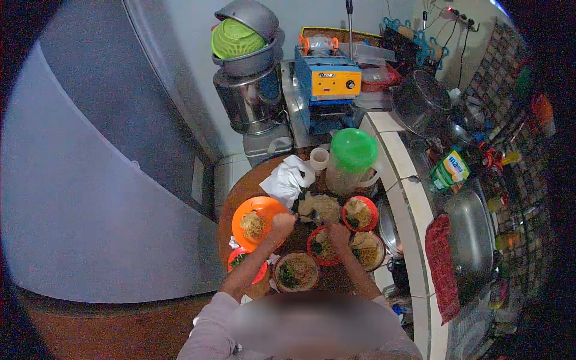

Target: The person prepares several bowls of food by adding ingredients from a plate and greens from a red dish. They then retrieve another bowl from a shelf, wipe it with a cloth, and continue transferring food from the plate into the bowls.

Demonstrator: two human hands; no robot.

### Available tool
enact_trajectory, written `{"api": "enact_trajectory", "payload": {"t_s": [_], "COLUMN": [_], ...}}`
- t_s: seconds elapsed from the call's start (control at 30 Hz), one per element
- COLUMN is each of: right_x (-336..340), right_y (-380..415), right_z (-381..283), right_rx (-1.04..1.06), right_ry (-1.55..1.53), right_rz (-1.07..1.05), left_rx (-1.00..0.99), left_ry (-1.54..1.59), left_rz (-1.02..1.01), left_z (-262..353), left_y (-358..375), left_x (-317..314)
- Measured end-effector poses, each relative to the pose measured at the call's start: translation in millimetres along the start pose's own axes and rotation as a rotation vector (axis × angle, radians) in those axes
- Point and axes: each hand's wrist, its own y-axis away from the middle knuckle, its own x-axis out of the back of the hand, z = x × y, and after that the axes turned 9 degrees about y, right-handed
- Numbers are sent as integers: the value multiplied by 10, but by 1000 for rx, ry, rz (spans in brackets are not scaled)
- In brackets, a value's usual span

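Observation:
My left hand (284,224) is closed, with its fingers curled, beside the right rim of an orange plate (271,205) that bears a heap of noodles (254,226). My right hand (337,233) also has its fingers drawn together, above a red bowl (312,252) with noodles and greens. What either hand pinches is too small to make out. Just beyond both hands lies a pile of pale beige food (320,207). Around them stand a second red bowl (375,211), a bowl of noodles and greens (298,271), another noodle bowl (366,248) and a small red bowl of greens (259,277).
A white plastic bag (288,182), a white cup (319,158) and a green-lidded pitcher (354,153) stand at the round table's far side. Behind is a blue cup-sealing machine (328,84). A tiled counter edge (408,198) and a sink (471,240) border the right.

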Motion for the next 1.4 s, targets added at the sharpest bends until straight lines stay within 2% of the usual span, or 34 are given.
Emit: {"api": "enact_trajectory", "payload": {"t_s": [0.07,0.1,0.17,0.2,0.27,0.37,0.6,0.7,0.77,0.8,0.87,0.97,1.0,1.07,1.1,1.17,1.2,1.23,1.27,1.3,1.37,1.4], "right_x": [231,280,345,357,386,445,558,261,-194,-166,-77,-645,-426,408,368,146,-71,-341,-483,-438,-193,-63], "right_y": [-22,-2,33,48,77,67,122,135,96,108,169,122,142,171,141,18,-43,-102,-122,-90,-1,19], "right_z": [-91,-95,-109,-116,-120,-115,-76,63,207,227,262,522,442,146,159,239,284,328,348,308,176,148], "right_rx": [-94,-95,-64,-62,-42,-87,-82,-12,-105,-103,-208,-121,-121,-193,-190,-193,-192,-190,-188,-186,-181,-180], "right_ry": [14,14,-28,-28,-85,-45,-65,-112,-385,-385,-474,-444,-444,-221,-220,-266,-266,-173,-80,-79,-47,-46], "right_rz": [-292,-292,-204,-205,-129,-232,-214,-203,47,49,51,81,80,-121,-119,-261,-260,-282,-303,-302,-71,-68], "left_rx": [119,118,58,60,31,6,64,79,-15,-15,118,171,172,379,381,197,198,252,307,308,283,282], "left_ry": [-72,-72,32,31,-20,-20,-94,-8,140,138,56,88,88,57,58,224,224,267,310,310,363,363], "left_rz": [-142,-143,-65,-65,101,-8,-4,22,341,344,182,72,72,-13,-10,34,35,-54,-144,-143,-133,-130], "left_z": [-40,4,131,130,140,85,152,114,158,143,109,223,207,111,144,267,255,236,230,243,269,266], "left_y": [-33,-12,64,71,71,72,131,188,251,267,304,360,367,383,399,430,413,384,366,364,365,378], "left_x": [-247,-130,243,242,235,177,269,256,390,338,156,296,136,-312,-191,202,166,88,31,10,-27,-68]}}
